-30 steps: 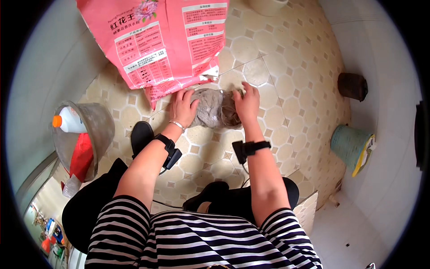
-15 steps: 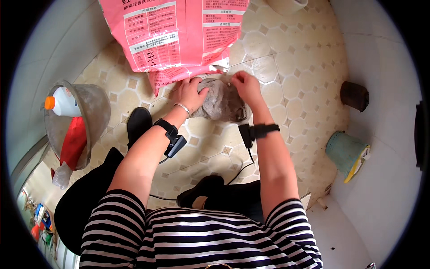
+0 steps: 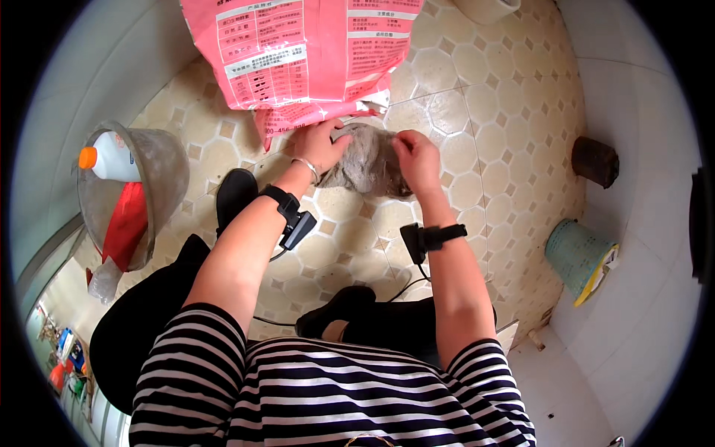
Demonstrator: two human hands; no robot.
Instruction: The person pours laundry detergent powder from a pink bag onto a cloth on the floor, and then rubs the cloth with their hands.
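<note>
A crumpled, dirty grey cloth (image 3: 361, 160) lies bunched on the tiled floor, darker along its right side. At its left edge my left hand (image 3: 320, 145) grips it, the thumb apart from the curved fingers. My right hand (image 3: 418, 162) is closed in a pinch at the cloth's upper right edge, thumb against fingertips. What lies under or inside the bundle is hidden. Just beyond the hands stands a large pink printed bag (image 3: 320, 67), its lower edge close to my left fingers.
To the left, a grey bucket (image 3: 170, 171) holds a white bottle with an orange cap (image 3: 115, 158) and a red item (image 3: 125, 227). Along the right wall are a dark brown cylinder (image 3: 593, 162) and a green bucket (image 3: 573, 253). A pale container (image 3: 488, 9) stands at the far edge.
My right hand has turned, its pinch now against the cloth's edge. The cloth's right side is bunched a little differently. The whole view has shifted slightly.
</note>
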